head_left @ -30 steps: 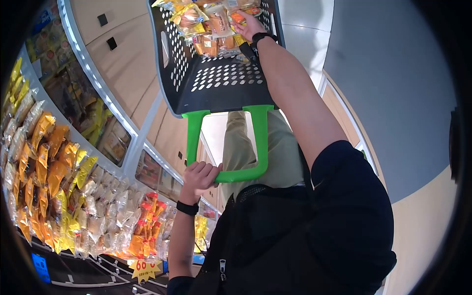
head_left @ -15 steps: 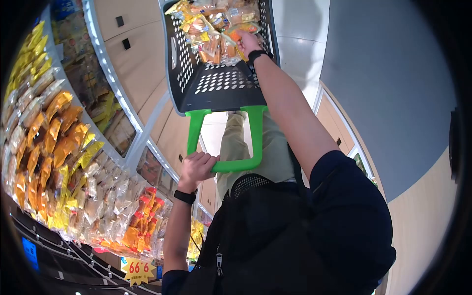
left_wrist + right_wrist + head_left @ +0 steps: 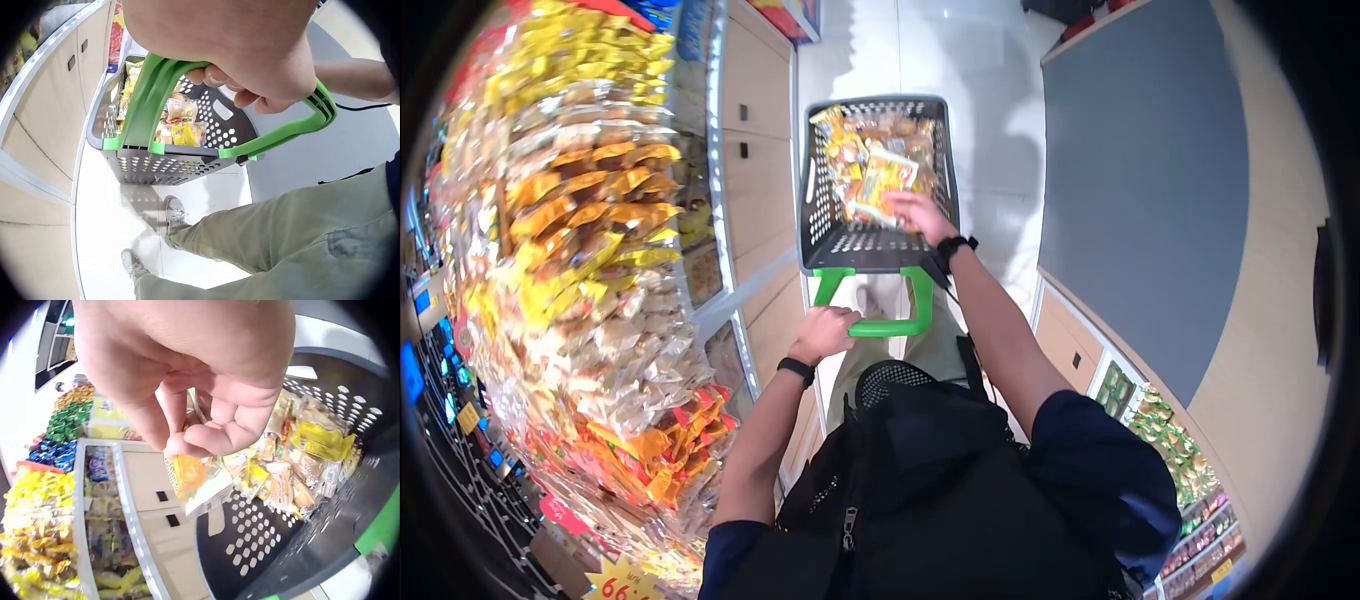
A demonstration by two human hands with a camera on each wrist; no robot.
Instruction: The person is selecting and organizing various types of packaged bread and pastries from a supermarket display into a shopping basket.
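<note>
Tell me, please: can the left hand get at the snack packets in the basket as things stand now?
Probably not without letting go. The left hand grips the green handle at the near end of the basket, and the packets lie toward the far end, where the right hand already holds one packet.

The snack packet [image 3: 884,183] — clear wrap with an orange-yellow filling [image 3: 189,473] — hangs tilted over the grey perforated basket [image 3: 830,245], toward its 6 o'clock end. The basket stands upright on the floor — packets heaped at its 12 o'clock end, its green handle [image 3: 884,326] at 6.
</note>
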